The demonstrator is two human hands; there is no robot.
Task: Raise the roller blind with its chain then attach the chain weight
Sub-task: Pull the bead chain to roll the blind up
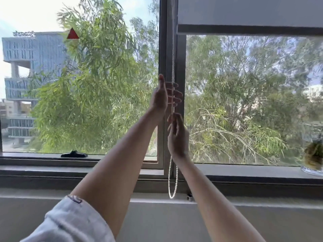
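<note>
A grey roller blind (250, 13) hangs at the top right, its dark bottom bar (250, 31) high above the sill. A white bead chain (173, 55) runs down the window's centre post and ends in a loop (172, 186) near the sill. My left hand (161, 96) is raised at the chain, fingers spread around it. Just below, my right hand (177, 135) is closed on the chain. A small metal piece (189, 197) sits on the ledge beside the loop; what it is I cannot tell.
Dark window frame and sill (87, 172) run across the view. A black window handle (74, 154) lies on the left sill. A potted plant in a glass dish (313, 159) stands at the right. A pale wall ledge (244, 203) is below.
</note>
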